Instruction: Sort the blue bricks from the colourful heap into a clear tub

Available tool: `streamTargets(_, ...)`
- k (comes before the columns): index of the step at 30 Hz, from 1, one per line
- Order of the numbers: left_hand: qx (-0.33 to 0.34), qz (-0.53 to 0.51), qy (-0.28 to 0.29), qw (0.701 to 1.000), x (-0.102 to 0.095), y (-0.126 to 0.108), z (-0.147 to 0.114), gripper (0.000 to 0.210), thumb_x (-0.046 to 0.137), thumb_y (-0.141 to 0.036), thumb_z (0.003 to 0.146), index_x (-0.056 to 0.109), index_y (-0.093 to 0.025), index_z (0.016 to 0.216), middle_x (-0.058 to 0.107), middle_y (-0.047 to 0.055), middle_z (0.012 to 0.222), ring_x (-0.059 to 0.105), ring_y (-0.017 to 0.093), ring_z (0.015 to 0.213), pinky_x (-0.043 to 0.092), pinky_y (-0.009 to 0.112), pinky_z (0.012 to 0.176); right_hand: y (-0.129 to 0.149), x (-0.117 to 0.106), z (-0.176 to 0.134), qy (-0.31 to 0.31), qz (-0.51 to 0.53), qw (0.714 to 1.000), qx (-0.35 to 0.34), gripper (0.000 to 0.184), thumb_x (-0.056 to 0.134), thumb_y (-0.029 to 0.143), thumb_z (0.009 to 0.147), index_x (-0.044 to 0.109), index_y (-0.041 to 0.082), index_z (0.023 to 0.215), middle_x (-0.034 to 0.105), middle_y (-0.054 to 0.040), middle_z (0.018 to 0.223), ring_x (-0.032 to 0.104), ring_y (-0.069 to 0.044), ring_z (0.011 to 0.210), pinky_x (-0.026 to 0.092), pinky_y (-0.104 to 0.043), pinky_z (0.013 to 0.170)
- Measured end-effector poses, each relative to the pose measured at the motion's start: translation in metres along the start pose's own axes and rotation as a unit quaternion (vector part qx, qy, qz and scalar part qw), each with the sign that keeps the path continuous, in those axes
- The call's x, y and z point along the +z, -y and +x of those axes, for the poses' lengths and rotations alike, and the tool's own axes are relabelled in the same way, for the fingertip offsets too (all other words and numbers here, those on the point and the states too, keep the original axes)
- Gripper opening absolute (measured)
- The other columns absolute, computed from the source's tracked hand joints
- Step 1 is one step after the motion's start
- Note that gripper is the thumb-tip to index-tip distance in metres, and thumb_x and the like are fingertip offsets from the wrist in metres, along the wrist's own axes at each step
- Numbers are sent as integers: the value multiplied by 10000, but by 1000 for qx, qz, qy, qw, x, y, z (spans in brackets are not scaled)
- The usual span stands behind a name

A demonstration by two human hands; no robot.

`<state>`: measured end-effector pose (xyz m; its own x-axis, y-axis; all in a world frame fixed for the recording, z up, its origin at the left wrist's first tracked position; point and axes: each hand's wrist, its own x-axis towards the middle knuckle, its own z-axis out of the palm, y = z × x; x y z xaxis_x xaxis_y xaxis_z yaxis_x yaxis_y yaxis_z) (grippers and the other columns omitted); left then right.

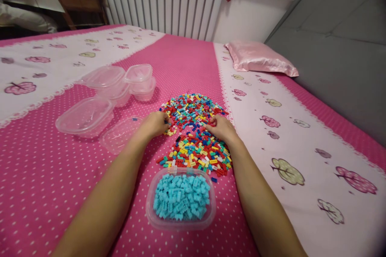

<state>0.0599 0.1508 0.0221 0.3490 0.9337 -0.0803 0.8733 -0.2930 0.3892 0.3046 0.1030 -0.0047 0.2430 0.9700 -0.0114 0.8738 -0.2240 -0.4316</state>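
Note:
Small building bricks of mixed colours [193, 106] lie in a wide heap on the bed, with a second heap [197, 150] just nearer to me. At the left edge of the far heap, my left hand [156, 123] has its fingers curled in, and a small bluish brick [168, 123] shows at the fingertips. My right hand [221, 128] reaches in from the right between the two heaps, thumb and fingers drawn together; what they hold, if anything, is too small to make out. A clear plastic tub [150, 217] of light blue bricks [181, 196] stands between my forearms.
Left of the heaps stand several clear tubs [84, 116], some stacked, and a flat clear lid [116, 138] lies near my left forearm. A pink pillow [262, 58] rests by the grey headboard [331, 28]. A white radiator [163, 4] lines the wall beyond the bed.

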Motion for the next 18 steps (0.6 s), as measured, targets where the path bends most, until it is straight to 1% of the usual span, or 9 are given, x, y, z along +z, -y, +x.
streamTargets(3,22,-36,29,999,-2,-5,-4,103,605,-190,666,698,-183,708,662,21,633,576,167,612,339,239,539,-1,1,1,-1,-2,1000,-3,284,663,422,755,597,190,905,665,-46,909,606,-172,812,398,-256,664)
streamTargets(5,34,-80,64,994,-3,-9,-7,78,602,-206,672,672,-174,690,645,7,603,576,157,597,369,233,555,-2,1,1,1,-1,1000,-3,284,660,424,758,594,190,905,666,-47,912,606,-171,814,396,-253,661)
streamTargets(7,34,-161,89,982,-5,-11,-11,82,611,-242,677,642,-165,683,615,-6,570,557,145,563,389,233,557,-2,1,1,5,-1,1000,-3,283,660,423,758,591,190,903,666,-46,914,605,-170,816,395,-250,658)
streamTargets(9,33,-262,76,962,-8,-12,-14,121,639,-274,673,621,-156,691,590,-13,578,523,125,550,386,224,546,-2,1,1,4,-2,1000,-5,279,659,423,758,588,190,895,663,-45,915,603,-169,815,392,-249,655)
streamTargets(11,28,-356,45,933,-13,-12,-16,159,674,-288,668,609,-151,716,534,-33,567,454,88,507,340,193,493,-2,1,1,1,-5,1000,-6,275,657,423,759,587,191,888,662,-43,913,601,-169,811,388,-251,650)
streamTargets(13,9,-448,45,893,-19,-11,-18,173,683,-287,688,573,-154,710,434,-61,517,336,51,425,240,165,414,-1,1,1,1,-5,1000,-4,272,656,421,760,587,192,888,662,-43,912,601,-169,809,388,-252,650)
streamTargets(15,-19,-538,61,841,-26,-11,-19,196,656,-257,719,501,-160,648,358,-74,488,228,27,371,140,153,364,-1,0,1,5,-2,1000,0,276,658,421,760,588,192,896,663,-45,918,602,-169,814,392,-252,656)
streamTargets(16,-34,-577,65,813,-29,-11,-19,208,628,-232,734,468,-162,621,359,-69,490,209,19,357,118,148,350,-1,0,1,6,-1,1000,1,277,658,421,761,588,191,900,663,-46,922,602,-169,817,393,-252,660)
streamTargets(18,-64,-643,63,760,-34,-10,-18,188,556,-175,754,445,-158,603,402,-44,515,222,14,343,121,137,327,-1,0,0,6,-1,1000,0,279,658,421,762,587,191,903,663,-47,927,601,-169,820,393,-251,661)
